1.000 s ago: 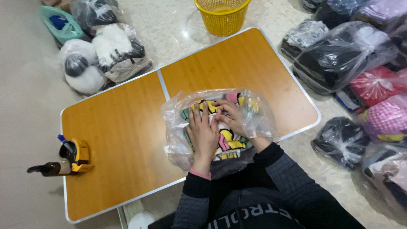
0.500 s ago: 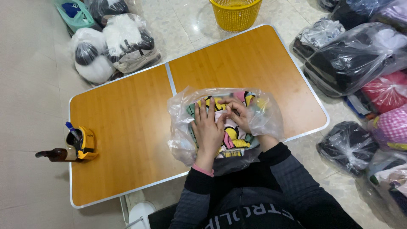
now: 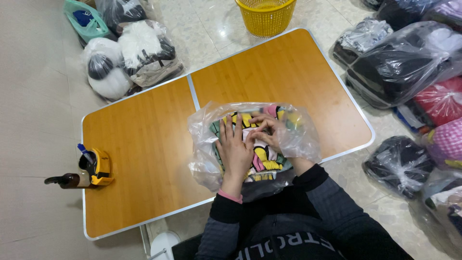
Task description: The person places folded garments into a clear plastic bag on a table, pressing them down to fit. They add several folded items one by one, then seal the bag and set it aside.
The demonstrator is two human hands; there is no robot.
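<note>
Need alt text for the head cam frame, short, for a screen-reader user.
Seen from above, a person's left hand lies flat and the right hand presses beside it on a clear plastic bag holding a colourful folded garment, on a wooden folding table. A yellow tape dispenser sits at the table's left edge; a yellow basket and bagged clothes stand on the floor.
</note>
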